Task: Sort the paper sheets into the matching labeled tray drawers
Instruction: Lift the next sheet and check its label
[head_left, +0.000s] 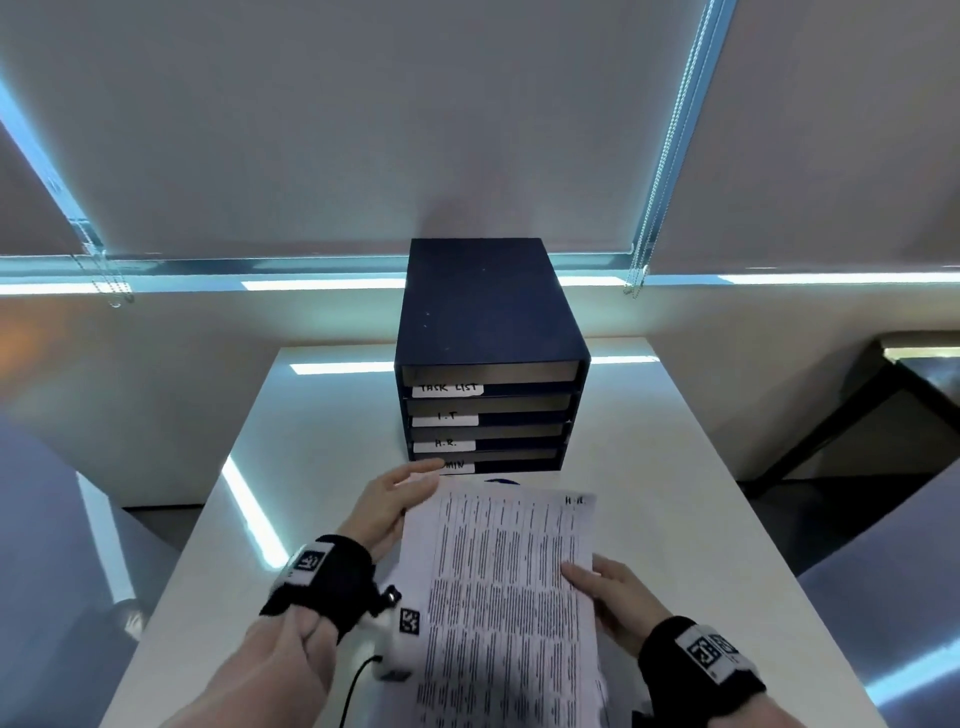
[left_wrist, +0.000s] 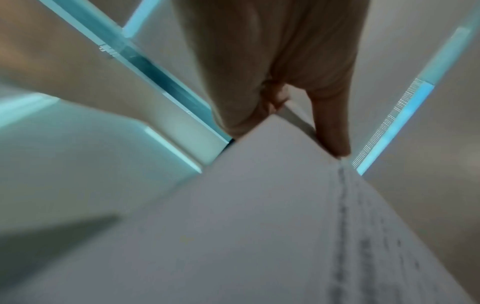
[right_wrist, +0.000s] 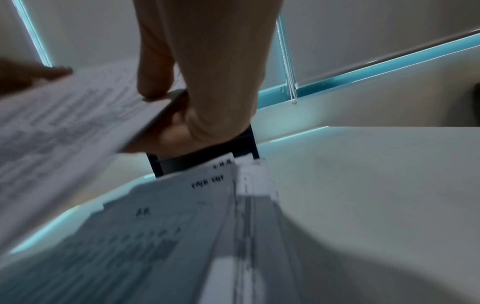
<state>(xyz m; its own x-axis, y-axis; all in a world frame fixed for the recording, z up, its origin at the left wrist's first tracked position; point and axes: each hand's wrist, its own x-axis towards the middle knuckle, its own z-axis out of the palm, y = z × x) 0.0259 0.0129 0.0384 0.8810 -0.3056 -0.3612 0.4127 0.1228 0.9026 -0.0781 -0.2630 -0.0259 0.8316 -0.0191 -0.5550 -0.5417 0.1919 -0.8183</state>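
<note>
A dark blue drawer unit (head_left: 483, 322) stands at the back of the white table (head_left: 675, 493). Its white labels read TASK LIST (head_left: 448, 388), I.T (head_left: 445, 417), H.R. (head_left: 444, 444) and, half hidden by fingers, ADMIN (head_left: 457, 466). Both hands hold one printed sheet (head_left: 509, 582) marked H.R. in the air before the unit. My left hand (head_left: 400, 496) pinches its left edge near the top corner (left_wrist: 332, 133). My right hand (head_left: 605, 590) pinches the right edge, thumb (right_wrist: 153, 82) on top and fingers beneath. A stack of printed sheets (right_wrist: 168, 236) lies on the table under it.
The table's left edge (head_left: 208, 545) drops to the floor. A dark table (head_left: 914, 384) stands lower to the right. Closed roller blinds with bead chains (head_left: 641, 249) fill the wall behind the unit. Bare tabletop lies right of the stack (right_wrist: 363, 195).
</note>
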